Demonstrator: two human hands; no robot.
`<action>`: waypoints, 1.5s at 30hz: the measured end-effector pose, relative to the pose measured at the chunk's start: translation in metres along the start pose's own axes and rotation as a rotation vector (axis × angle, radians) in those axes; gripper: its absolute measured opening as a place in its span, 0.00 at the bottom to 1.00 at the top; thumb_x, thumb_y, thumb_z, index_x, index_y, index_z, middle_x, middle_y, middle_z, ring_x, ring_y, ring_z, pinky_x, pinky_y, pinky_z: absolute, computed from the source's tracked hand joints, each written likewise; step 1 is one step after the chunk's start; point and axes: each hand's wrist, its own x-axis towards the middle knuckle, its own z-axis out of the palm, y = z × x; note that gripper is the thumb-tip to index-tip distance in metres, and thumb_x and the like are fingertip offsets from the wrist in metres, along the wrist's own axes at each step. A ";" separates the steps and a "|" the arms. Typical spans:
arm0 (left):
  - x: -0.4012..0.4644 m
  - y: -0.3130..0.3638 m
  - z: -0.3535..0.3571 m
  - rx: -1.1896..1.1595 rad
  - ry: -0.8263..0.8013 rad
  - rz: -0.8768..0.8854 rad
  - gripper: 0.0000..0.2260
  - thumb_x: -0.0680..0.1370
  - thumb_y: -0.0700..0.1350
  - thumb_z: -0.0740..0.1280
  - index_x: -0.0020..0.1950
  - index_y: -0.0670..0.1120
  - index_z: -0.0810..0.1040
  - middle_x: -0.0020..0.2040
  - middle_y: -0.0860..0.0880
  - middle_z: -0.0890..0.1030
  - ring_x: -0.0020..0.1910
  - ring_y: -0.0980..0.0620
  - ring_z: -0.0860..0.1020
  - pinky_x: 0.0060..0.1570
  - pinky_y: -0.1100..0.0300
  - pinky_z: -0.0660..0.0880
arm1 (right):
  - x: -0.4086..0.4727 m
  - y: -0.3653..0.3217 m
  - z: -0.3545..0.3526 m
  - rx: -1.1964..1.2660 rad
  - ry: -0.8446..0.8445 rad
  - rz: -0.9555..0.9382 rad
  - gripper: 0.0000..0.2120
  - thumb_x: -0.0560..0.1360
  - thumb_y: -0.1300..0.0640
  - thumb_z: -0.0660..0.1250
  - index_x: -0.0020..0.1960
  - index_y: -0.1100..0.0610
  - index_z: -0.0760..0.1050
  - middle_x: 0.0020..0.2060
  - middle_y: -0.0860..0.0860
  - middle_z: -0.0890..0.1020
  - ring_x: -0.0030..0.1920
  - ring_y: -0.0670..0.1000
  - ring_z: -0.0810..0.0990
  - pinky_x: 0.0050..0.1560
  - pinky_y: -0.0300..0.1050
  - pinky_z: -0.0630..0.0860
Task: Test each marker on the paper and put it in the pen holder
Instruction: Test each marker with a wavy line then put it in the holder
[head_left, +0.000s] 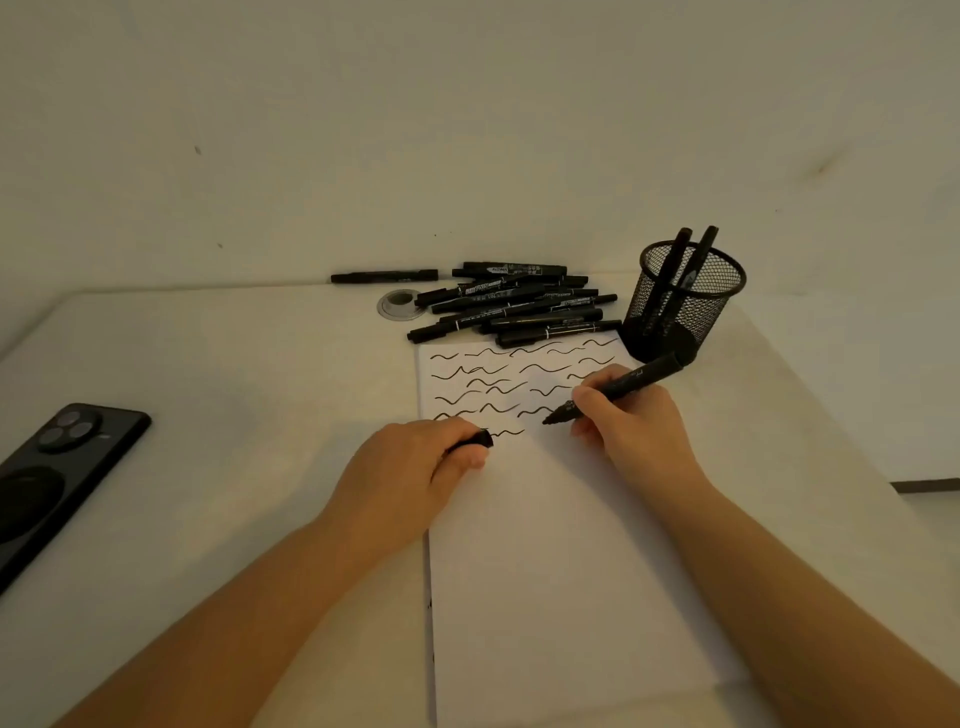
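Two hands worked over the paper (545, 519). Right hand (631, 415) pinched an uncapped marker (613, 389), tip just above or on the sheet near the last squiggle; contact unclear. Left hand (415, 462) curled round the cap (475, 441), resting on the paper's left edge. Pen holder (685, 301) stood far right w/ two markers in it; pile (514, 306) lay far. Best technique, prob.: light short stroke on blank space, sheet pinned, then recap.

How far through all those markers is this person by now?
Early on, it seems. Done: two markers stand in the mesh pen holder, though the paper already carries many squiggles. In hand: the right hand holds an uncapped marker with its tip at the paper, and the left hand grips what looks like its cap. Left: a pile of markers behind the paper.
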 end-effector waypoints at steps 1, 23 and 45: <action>0.001 -0.002 -0.001 -0.041 -0.001 -0.015 0.08 0.78 0.51 0.61 0.51 0.52 0.78 0.41 0.54 0.82 0.33 0.60 0.73 0.36 0.68 0.68 | 0.000 0.001 0.000 -0.017 0.000 -0.004 0.06 0.73 0.57 0.65 0.37 0.52 0.76 0.25 0.48 0.81 0.25 0.39 0.75 0.26 0.28 0.69; -0.003 0.000 0.003 -0.066 0.026 0.007 0.09 0.76 0.53 0.63 0.51 0.52 0.79 0.40 0.57 0.80 0.36 0.60 0.73 0.38 0.70 0.68 | -0.010 -0.009 -0.010 0.186 0.036 -0.141 0.06 0.73 0.61 0.67 0.39 0.52 0.78 0.25 0.47 0.78 0.25 0.43 0.73 0.26 0.34 0.69; -0.006 0.016 0.003 -0.038 0.077 0.184 0.16 0.75 0.56 0.57 0.50 0.48 0.80 0.39 0.55 0.78 0.38 0.60 0.70 0.36 0.67 0.68 | -0.029 -0.016 -0.001 0.296 -0.411 -0.059 0.13 0.72 0.51 0.59 0.35 0.52 0.79 0.25 0.53 0.79 0.25 0.49 0.73 0.26 0.38 0.67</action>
